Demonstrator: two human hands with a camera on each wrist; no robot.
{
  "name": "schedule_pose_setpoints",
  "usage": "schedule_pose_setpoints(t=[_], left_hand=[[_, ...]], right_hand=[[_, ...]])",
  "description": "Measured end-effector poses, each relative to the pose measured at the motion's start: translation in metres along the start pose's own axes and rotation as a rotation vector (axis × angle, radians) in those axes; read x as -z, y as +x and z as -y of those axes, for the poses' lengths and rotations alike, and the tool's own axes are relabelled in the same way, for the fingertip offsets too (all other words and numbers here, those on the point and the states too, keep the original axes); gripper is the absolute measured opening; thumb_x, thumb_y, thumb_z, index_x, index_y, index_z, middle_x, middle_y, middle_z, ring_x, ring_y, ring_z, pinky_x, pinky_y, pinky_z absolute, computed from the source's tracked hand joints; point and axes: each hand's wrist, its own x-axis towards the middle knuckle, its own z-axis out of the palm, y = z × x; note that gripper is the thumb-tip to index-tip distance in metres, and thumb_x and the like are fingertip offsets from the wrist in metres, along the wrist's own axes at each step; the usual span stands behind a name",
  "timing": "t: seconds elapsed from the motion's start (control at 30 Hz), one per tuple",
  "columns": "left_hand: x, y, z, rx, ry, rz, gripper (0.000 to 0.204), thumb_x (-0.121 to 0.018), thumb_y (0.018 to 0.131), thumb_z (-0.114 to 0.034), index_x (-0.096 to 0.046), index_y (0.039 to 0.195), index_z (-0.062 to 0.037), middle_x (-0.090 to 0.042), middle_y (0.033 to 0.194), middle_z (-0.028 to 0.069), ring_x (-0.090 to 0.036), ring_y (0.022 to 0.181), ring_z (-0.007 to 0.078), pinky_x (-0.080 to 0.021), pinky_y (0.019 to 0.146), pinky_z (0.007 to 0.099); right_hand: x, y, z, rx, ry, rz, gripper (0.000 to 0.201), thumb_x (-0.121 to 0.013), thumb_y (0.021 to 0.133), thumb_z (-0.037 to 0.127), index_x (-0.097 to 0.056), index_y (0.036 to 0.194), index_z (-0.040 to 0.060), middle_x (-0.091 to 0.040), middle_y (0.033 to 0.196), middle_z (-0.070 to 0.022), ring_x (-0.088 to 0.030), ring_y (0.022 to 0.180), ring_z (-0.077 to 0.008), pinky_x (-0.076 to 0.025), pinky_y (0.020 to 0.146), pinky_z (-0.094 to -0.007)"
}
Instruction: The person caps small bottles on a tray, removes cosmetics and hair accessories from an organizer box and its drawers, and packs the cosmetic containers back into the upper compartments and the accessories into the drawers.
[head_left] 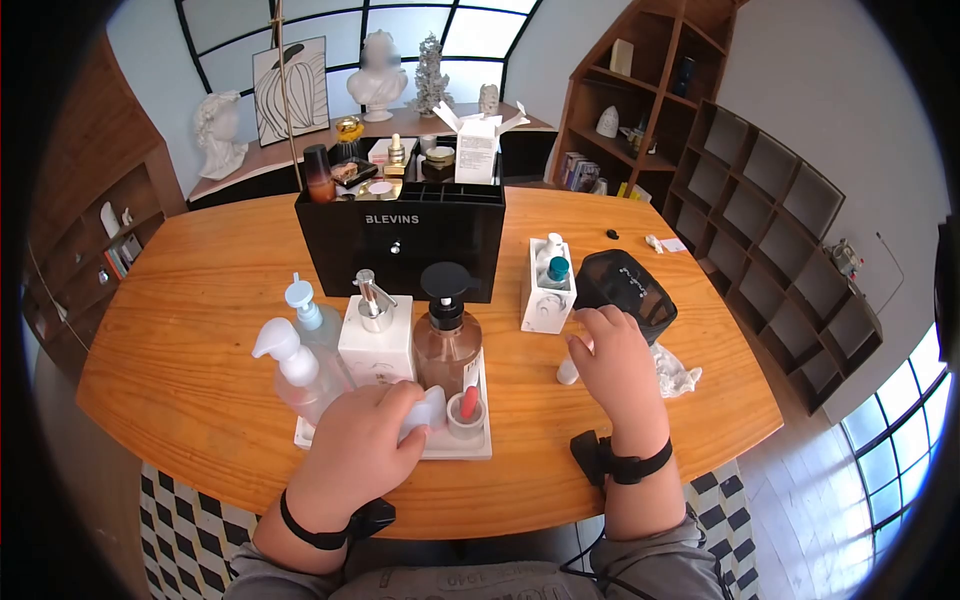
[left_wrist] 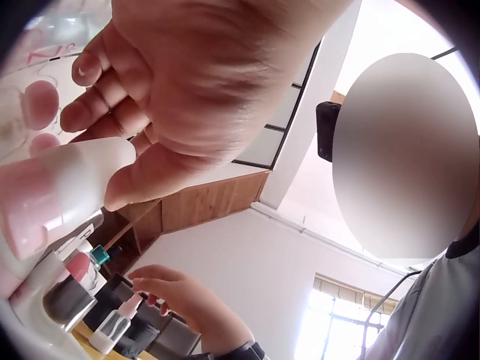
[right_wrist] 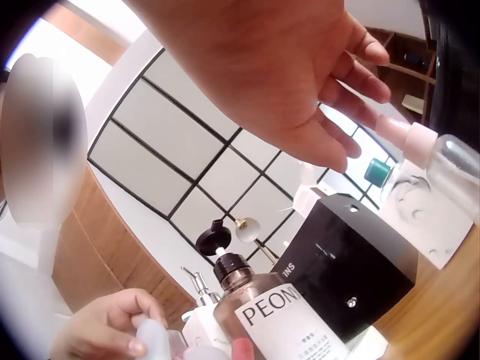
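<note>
Left hand (head_left: pixel 365 440) pinches a pale bottle (left_wrist: pixel 67 180); right hand (head_left: pixel 617 365), fingers spread, I log above an upright spray bottle (left_wrist: pixel 114 331), contact unclear.

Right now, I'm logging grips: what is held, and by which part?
The left hand pinches the pink-and-white container by its white end; the right hand shows no grip.

The right hand (right_wrist: pixel 285 86) leans over with loosely spread fingers, one fingertip meeting the pink nozzle (right_wrist: pixel 394 133) of a clear bottle (right_wrist: pixel 459 169). Just beyond its thumb tip shows a green cap (right_wrist: pixel 377 172); below the fingers lies a black box (right_wrist: pixel 345 266). Lower, near a brown pump bottle (right_wrist: pixel 277 315), the left hand's (right_wrist: pixel 105 330) fingers hold a pale container (right_wrist: pixel 154 341).
</note>
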Motion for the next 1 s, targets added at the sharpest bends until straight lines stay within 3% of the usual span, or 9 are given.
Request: schedule_pose_setpoints(t=[0.1, 0.2, 0.43, 0.57, 1.0], left_hand=[[-0.002, -0.002, 0.002, 0.029, 0.093, 0.04, 0.029, -0.07, 0.071, -0.006, -0.053, 0.094, -0.0034, -0.061, 0.078, 0.0144, -0.061, 0.075, 0.0344, -0.047, 0.063, 0.0433], [-0.004, -0.003, 0.003, 0.104, 0.14, 0.096, 0.027, -0.07, 0.072, -0.011, -0.056, 0.094, -0.0047, -0.062, 0.08, 0.0148, -0.061, 0.079, 0.0354, -0.047, 0.068, 0.0438], [-0.012, -0.004, 0.007, 0.034, 0.178, 0.086, 0.028, -0.07, 0.07, -0.008, -0.055, 0.092, -0.0024, -0.063, 0.082, 0.0148, -0.059, 0.08, 0.0349, -0.046, 0.07, 0.0443], [-0.013, -0.005, 0.008, -0.022, 0.246, 0.066, 0.029, -0.07, 0.067, -0.006, -0.056, 0.091, -0.0021, -0.063, 0.086, 0.0137, -0.058, 0.083, 0.032, -0.046, 0.072, 0.0425], [-0.014, -0.004, 0.006, -0.02, 0.25, 0.042, 0.027, -0.07, 0.065, -0.004, -0.056, 0.088, -0.0037, -0.063, 0.087, 0.0134, -0.057, 0.086, 0.0322, -0.045, 0.075, 0.0424]], right_hand=[[0.0, -0.002, -0.006, -0.099, -0.07, 0.16, 0.016, -0.066, 0.08, 0.016, -0.064, 0.092, 0.0046, -0.06, 0.089, -0.011, -0.06, 0.087, -0.0312, -0.053, 0.072, -0.0397], [-0.003, -0.003, -0.009, -0.123, -0.09, 0.204, 0.014, -0.064, 0.081, 0.017, -0.063, 0.089, 0.0047, -0.062, 0.087, -0.0111, -0.062, 0.087, -0.0309, -0.053, 0.072, -0.0402], [-0.01, -0.003, -0.013, -0.109, -0.083, 0.201, 0.012, -0.061, 0.082, 0.015, -0.063, 0.088, 0.0049, -0.063, 0.085, -0.0122, -0.063, 0.085, -0.0311, -0.053, 0.072, -0.0409], [-0.006, 0.0, -0.008, -0.176, -0.06, 0.294, 0.014, -0.059, 0.083, 0.015, -0.065, 0.092, 0.0055, -0.067, 0.091, -0.0111, -0.062, 0.09, -0.0309, -0.051, 0.076, -0.0403], [-0.001, 0.001, 0.001, -0.188, 0.028, 0.308, 0.012, -0.058, 0.083, 0.015, -0.065, 0.087, 0.0066, -0.067, 0.087, -0.0117, -0.063, 0.086, -0.0319, -0.051, 0.073, -0.0405]])
